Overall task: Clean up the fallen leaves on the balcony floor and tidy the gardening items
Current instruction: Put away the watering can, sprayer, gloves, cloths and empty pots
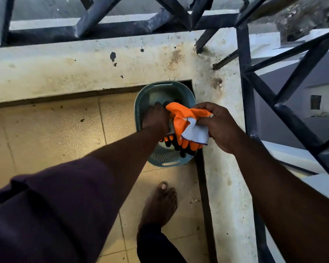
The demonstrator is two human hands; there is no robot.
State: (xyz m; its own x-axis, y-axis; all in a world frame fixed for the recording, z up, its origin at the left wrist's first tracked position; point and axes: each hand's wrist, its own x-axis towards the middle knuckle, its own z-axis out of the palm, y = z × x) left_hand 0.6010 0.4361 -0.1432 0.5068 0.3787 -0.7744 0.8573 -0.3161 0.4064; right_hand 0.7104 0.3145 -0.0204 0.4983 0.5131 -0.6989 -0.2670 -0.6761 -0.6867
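Note:
Both of my hands hold a pair of orange gardening gloves (182, 122) above a teal plastic basket (141, 103) that stands on the tiled floor in the balcony corner. My left hand (156, 118) grips the gloves at their left edge. My right hand (218, 126) pinches the pale grey cuff on the right. The gloves' orange and black fingers hang down over the basket. The hands and gloves hide most of the basket's inside.
A stained low concrete wall (103, 67) with a dark metal railing (245, 76) encloses the corner. Small leaf bits (82, 120) dot the beige floor tiles. My bare foot (160, 204) stands below the basket.

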